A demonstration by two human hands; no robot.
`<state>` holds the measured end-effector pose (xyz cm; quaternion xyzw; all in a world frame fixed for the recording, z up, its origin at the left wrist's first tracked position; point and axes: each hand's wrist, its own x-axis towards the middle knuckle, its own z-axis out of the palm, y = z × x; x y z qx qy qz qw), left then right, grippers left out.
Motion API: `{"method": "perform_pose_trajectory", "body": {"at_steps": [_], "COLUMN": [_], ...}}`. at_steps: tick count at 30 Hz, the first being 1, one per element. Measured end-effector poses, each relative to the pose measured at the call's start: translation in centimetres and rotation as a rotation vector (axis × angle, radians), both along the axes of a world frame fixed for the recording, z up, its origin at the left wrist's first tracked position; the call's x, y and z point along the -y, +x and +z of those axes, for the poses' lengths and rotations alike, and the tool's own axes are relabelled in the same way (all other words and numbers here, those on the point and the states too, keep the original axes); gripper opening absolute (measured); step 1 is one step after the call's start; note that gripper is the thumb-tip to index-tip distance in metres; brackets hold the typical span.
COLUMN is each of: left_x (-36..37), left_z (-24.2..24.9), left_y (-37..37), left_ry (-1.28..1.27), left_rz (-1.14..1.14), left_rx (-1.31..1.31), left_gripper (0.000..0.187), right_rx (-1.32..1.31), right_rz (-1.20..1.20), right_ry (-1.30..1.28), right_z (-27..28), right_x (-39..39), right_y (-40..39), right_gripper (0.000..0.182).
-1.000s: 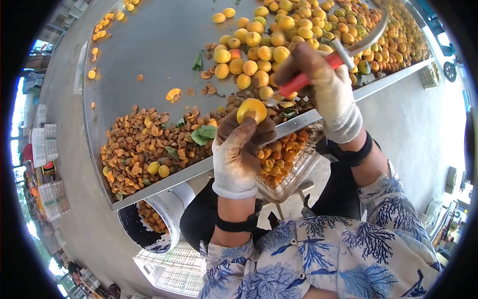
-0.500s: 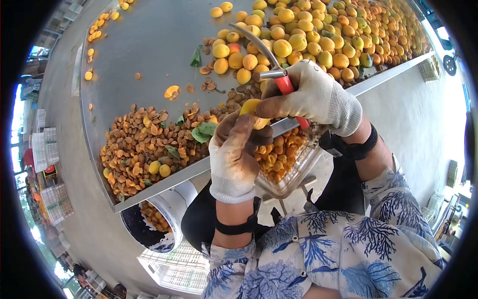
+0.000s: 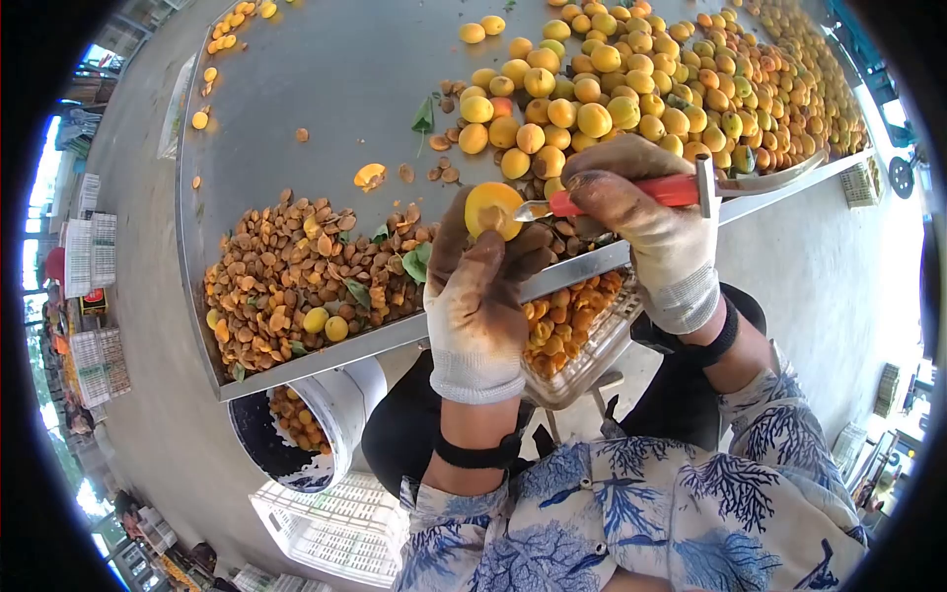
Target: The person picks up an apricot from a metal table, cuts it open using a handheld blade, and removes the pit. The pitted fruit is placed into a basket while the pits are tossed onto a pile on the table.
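Observation:
My left hand (image 3: 480,316), in a stained white glove, pinches a cut apricot (image 3: 485,202), its open face up and the brown pit showing. My gloved right hand (image 3: 659,222) is wrapped round a red-handled pitting knife (image 3: 673,188). A short metal tip on the knife touches the apricot by the pit; the curved blade points away to the right. Below the hands, a clear plastic tray (image 3: 564,391) holds apricot halves (image 3: 564,326). Left of my left hand lies a heap of brown pits (image 3: 296,286) with some leaves.
A metal table (image 3: 296,79) with a raised edge carries a large pile of whole apricots (image 3: 631,99) at the right. A white bucket (image 3: 345,405) containing apricots lies tilted under the front edge, near a white crate (image 3: 335,533).
The knife has swung round: its curved blade now points right, and its short tip meets the fruit. The apricot is now open with its pit exposed. The view has shifted slightly.

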<state>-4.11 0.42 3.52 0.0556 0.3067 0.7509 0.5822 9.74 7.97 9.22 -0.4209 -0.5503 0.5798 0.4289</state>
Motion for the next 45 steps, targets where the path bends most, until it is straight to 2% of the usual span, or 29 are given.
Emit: {"method": "perform_pose_trajectory", "body": {"at_steps": [9, 11, 12, 14, 16, 17, 20, 21, 23, 25, 27, 28, 31, 32, 33, 35, 38, 41, 42, 45], "left_x": [0.0, -0.1, -0.1, -0.2, -0.1, -0.2, -0.4, -0.4, -0.3, -0.2, -0.3, -0.4, -0.5, -0.4, -0.3, -0.2, -0.8, -0.7, -0.7, -0.7], "left_z": [-0.6, -1.3, -1.2, -1.2, -1.4, -1.5, -1.8, -1.9, -2.1, -1.5, -1.3, -1.3, -0.4, -0.1, -0.3, -1.0, -1.6, -0.1, -0.1, -0.2], "left_y": [0.0, 0.2, 0.3, 0.5, 0.9, 1.1, 1.2, 1.2, 1.0, 0.8, 0.7, 0.5, 0.6, 0.7, 0.8, 1.2, 1.4, 1.3, 1.3, 1.2], "left_ry": [0.027, 0.089, 0.090, 0.091, 0.075, 0.060, -0.010, -0.011, -0.070, -0.055, -0.037, -0.061, -0.056, -0.034, -0.032, 0.024, -0.115, -0.029, -0.032, -0.049], "left_rz": [0.025, 0.075, 0.075, 0.108, 0.165, 0.222, 0.272, 0.277, 0.259, 0.254, 0.253, 0.246, 0.194, 0.146, 0.145, 0.155, 0.205, 0.201, 0.200, 0.207], "left_rx": [0.087, 0.102, 0.103, -0.025, -0.046, -0.064, -0.065, -0.064, -0.081, -0.052, -0.019, -0.064, -0.052, 0.003, 0.003, 0.039, -0.043, -0.108, -0.107, -0.096], "left_gripper": [0.029, 0.027, 0.027, 0.028, 0.027, 0.026, 0.025, 0.025, 0.026, 0.028, 0.030, 0.030, 0.030, 0.030, 0.030, 0.031, 0.031, 0.032, 0.032, 0.034], "right_rx": [0.036, 0.174, 0.279, 0.301, 0.327, 0.331, 0.175, 0.175, 0.301, 0.370, 0.353, 0.256, 0.262, 0.161, 0.161, 0.273, 0.392, 0.342, 0.298, 0.401], "right_rz": [-0.014, -0.003, -0.024, -0.020, -0.026, -0.021, -0.079, -0.075, -0.055, -0.046, -0.037, -0.016, 0.001, -0.009, -0.010, -0.009, -0.002, -0.002, -0.006, 0.007], "right_ry": [0.046, 0.546, 0.585, 0.644, 0.725, 0.726, 0.368, 0.368, 0.700, 0.746, 0.623, 0.441, 0.398, 0.265, 0.267, 0.461, 0.461, 0.546, 0.497, 0.540], "right_z": [-0.7, -1.9, -1.2, -0.9, -1.1, -1.8, -3.6, -3.5, -3.0, -2.1, -1.9, -2.5, -2.8, -2.7, -2.7, -2.9, -2.3, -1.3, -1.4, -1.4], "right_x": [0.7, 0.0, 0.4, 0.6, 0.8, 0.7, 1.0, 1.0, 0.8, 1.2, 1.1, 1.0, 0.8, 1.1, 0.9, 0.6, 0.8, 0.9, 1.0, 0.8], "right_y": [-0.8, -0.7, -1.0, -1.1, -1.4, -1.5, -2.1, -2.3, -2.5, -2.5, -2.3, -2.1, -1.9, -2.1, -2.2, -2.2, -2.1, -1.7, -1.7, -1.8], "right_gripper": [0.022, 0.017, 0.017, 0.017, 0.015, 0.015, 0.013, 0.013, 0.013, 0.013, 0.013, 0.013, 0.011, 0.011, 0.011, 0.012, 0.012, 0.014, 0.014, 0.013]}}
